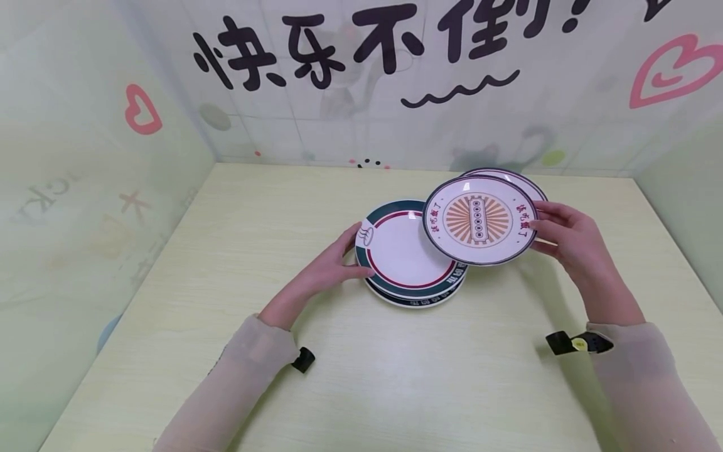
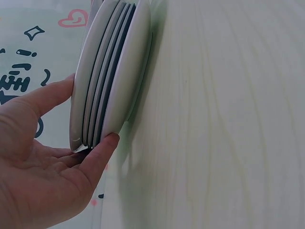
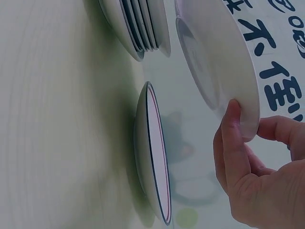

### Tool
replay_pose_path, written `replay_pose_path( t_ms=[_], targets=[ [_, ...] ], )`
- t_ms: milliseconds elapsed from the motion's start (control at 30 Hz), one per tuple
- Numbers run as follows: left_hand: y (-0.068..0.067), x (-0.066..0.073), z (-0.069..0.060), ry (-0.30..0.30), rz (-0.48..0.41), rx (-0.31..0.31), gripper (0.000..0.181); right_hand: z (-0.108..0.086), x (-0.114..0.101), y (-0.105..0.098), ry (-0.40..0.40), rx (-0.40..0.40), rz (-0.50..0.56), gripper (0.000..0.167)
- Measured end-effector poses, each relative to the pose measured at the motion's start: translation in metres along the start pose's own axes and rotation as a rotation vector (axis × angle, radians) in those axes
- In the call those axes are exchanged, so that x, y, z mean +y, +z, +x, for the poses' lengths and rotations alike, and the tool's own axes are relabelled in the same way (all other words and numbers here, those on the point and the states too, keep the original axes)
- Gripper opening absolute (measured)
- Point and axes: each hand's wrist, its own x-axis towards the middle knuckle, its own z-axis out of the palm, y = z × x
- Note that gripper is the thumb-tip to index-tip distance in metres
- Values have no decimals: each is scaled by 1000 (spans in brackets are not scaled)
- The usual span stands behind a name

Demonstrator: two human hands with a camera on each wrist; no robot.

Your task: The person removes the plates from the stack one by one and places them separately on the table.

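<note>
My right hand (image 1: 578,245) pinches the right rim of a white plate (image 1: 440,210) with a dark edge and an orange sunburst print. In the right wrist view this plate's underside (image 3: 219,57) shows, raised off the table. It overlaps the right part of a stack of plates (image 1: 403,242) in the head view; the stack's top plate has a green and red border. My left hand (image 1: 333,267) holds the left edge of that stack, thumb and fingers at the rim. Several plate edges (image 2: 95,81) show in the left wrist view.
Another white plate (image 1: 522,182) with a dark rim lies on the table behind the raised one, partly hidden by it. The pale wooden table (image 1: 429,389) meets a printed back wall (image 1: 350,132) and side walls.
</note>
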Motion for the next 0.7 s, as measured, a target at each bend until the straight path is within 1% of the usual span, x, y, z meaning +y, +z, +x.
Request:
replay_pose_path(
  t_ms=[200,433,700],
  targets=[
    [0,-1,0,8,-6,-1,99,0,-2,-7,-22,4,60,28],
    [0,-1,-1,11,-3,1,100,-2,-5,-14,-38,46,24,28],
    [0,0,0,5,2,3,100,-3,-10,-23,-34,62,82,28]
  ],
)
